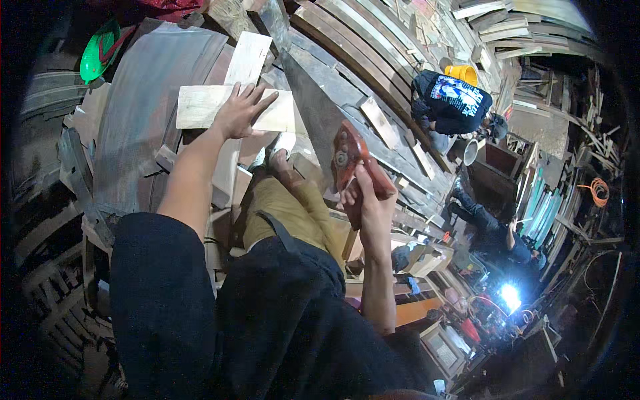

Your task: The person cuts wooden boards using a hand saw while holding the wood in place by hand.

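My left hand point(247, 110) lies with fingers spread on a pale wooden board point(200, 105). This board crosses a second pale board point(249, 59), which runs away from me beneath it. In my right hand point(371, 207) is a handsaw, its fingers wrapped round the reddish-brown carved handle point(348, 157). The broad grey saw blade point(312, 97) points away from me, close by the right end of the crossing board. Whether the teeth touch the wood I cannot tell. One of my feet point(283, 143) shows just below that board end.
A large grey sheet point(147, 87) lies left of the boards, with a green sandal point(100, 53) beyond. Long planks point(360, 50) stretch to the right. One person point(453, 100) bends near a yellow bucket point(461, 73); another point(497, 240) is near a bright light point(510, 297).
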The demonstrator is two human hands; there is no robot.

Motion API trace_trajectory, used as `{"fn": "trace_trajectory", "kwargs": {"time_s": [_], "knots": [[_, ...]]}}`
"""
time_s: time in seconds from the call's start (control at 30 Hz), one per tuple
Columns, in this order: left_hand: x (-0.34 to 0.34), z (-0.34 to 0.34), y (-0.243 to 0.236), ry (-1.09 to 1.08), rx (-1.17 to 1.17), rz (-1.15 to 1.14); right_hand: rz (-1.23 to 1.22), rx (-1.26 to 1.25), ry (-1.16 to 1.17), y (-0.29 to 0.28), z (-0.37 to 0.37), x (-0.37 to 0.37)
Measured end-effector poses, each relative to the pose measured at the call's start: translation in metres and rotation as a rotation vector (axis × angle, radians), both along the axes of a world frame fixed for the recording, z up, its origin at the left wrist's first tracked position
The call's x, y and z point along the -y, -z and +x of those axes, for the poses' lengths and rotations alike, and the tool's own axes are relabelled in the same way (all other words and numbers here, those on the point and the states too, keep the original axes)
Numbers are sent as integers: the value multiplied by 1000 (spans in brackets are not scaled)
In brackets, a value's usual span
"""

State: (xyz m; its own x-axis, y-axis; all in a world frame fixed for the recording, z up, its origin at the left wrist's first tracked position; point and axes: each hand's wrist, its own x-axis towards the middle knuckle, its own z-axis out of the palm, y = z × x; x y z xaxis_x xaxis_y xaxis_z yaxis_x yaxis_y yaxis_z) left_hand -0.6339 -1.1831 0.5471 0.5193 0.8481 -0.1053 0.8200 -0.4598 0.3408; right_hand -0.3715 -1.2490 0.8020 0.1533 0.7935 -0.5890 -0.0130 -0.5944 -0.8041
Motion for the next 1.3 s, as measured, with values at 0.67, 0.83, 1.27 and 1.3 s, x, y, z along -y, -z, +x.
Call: {"fn": "trace_trajectory", "kwargs": {"time_s": [0.67, 0.83, 1.27, 1.3], "knots": [[1, 2, -3, -37, 39, 116, -77, -154, -19, -2, -6, -22], [1, 1, 2, -123, -35, 145, -45, -93, -51, 1, -19, -51], [-9, -4, 7, 110, 3, 103, -123, -18, -129, 45, -53, -69], [-8, -6, 4, 115, -12, 95, -149, 74, -236, 33, -55, -59]]}}
